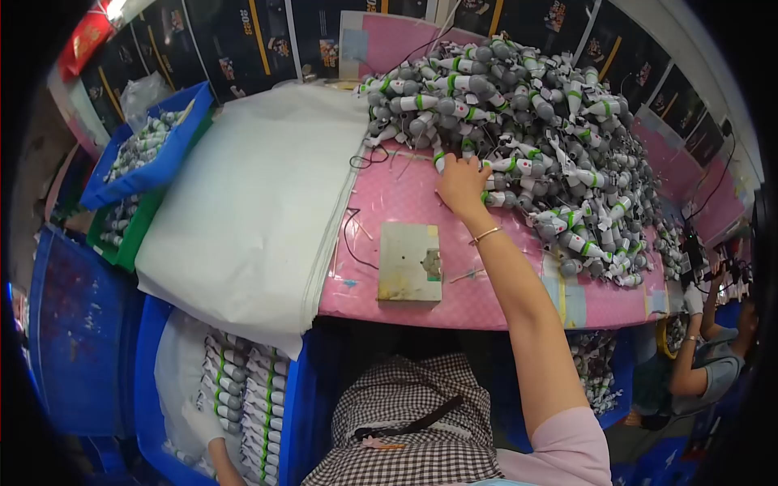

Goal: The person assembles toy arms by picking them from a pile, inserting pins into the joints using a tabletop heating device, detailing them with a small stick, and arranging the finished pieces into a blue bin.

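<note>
My right hand (463, 185), bare with a bracelet at the wrist, reaches to the near edge of a big heap of small toy figures (494, 105). These are white and grey with a green band. Its fingers are bent and apart over the figures; the fingertips are partly hidden, and no figure is lifted. My left hand (201, 421), in a white glove, is low in a blue bin (150, 389). Its fingers look extended, beside rows of the same figures (263, 405) laid neatly on a white sheet.
A small metal box (409, 263) with a cord sits on the pink tabletop (356, 296). White sheets (251, 194) are stacked at left. Beyond them stand a blue tray (154, 170) and green crate (126, 251). A co-worker (705, 364) is at far right.
</note>
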`<state>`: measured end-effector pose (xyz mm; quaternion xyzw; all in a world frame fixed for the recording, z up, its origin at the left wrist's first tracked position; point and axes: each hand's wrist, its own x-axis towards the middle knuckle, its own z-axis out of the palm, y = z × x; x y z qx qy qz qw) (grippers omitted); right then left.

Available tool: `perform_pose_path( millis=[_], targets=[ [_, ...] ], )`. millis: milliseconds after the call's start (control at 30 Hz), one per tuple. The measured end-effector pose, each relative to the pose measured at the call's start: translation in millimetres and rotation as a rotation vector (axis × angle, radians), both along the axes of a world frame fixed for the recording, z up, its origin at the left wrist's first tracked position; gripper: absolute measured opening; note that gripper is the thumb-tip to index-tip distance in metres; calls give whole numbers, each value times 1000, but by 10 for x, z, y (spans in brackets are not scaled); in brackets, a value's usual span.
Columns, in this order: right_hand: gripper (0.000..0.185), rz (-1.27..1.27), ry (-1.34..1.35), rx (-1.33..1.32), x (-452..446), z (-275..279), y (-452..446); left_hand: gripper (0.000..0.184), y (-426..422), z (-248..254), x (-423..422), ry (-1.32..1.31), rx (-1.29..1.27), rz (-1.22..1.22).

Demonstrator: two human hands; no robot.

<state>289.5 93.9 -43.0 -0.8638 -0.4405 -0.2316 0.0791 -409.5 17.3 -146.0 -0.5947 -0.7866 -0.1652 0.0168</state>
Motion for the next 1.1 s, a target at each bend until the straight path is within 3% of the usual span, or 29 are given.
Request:
perform_pose_path(
  millis=[33,100,167,233,267,333,367,400,433,500,533,567,600,633,700,733,767,833,867,933,1067,1100],
  targets=[
    [39,5,-1,19,-43,131,-41,40,67,163,204,-1,19,5],
    [36,176,229,370,-230,413,-231,36,166,558,815,-432,80,-149],
    [33,200,200,450,-403,583,-535,32,223,924,1558,-692,199,-314],
    [35,381,909,720,-469,635,-845,28,317,1094,2221,-886,326,-520],
    [35,374,910,713,-514,671,-987,27,286,1270,2581,-787,380,-643],
    [37,395,1791,822,-630,740,-1233,23,202,1673,3301,-594,577,-973],
    [37,386,1801,818,-702,793,-1347,25,206,1769,3620,-503,647,-1139],
    [38,389,2005,755,-774,849,-1448,30,182,1844,3907,-626,558,-1281],
    [38,392,2209,683,-827,852,-1516,34,142,2169,4168,-432,644,-1454],
    [38,433,2361,619,-862,803,-1630,40,72,2199,4542,-185,699,-1491],
    [39,593,2480,546,-897,839,-1706,40,86,2133,4584,-176,677,-1484],
    [39,758,2594,472,-925,860,-1790,40,96,2027,4604,-498,356,-1478],
    [37,773,2455,519,-922,851,-1879,40,81,1973,4588,-804,33,-1423],
    [37,775,2472,526,-950,761,-1901,40,69,1960,4544,-788,22,-1419],
    [33,540,2047,616,-990,496,-1919,41,100,1999,4444,-1771,-507,-948],
    [31,558,2010,568,-1079,405,-1922,41,162,1940,4402,-2020,-608,-847],
    [31,561,2014,579,-1168,361,-1929,41,180,1870,4405,-2009,-611,-852],
    [35,733,2333,588,-1356,322,-1925,42,172,1778,4394,-2140,-624,-617],
    [35,736,2338,591,-1437,314,-1932,42,128,1781,4397,-2111,-617,-631],
    [41,938,2623,782,-1563,312,-1940,41,68,1773,4377,-2145,-668,-644],
    [47,1186,2614,952,-1638,48,-1894,40,-10,1745,4387,-2282,-848,-714],
    [46,1223,2329,900,-1603,21,-1890,40,-17,1736,4376,-2279,-854,-711]
  ],
)
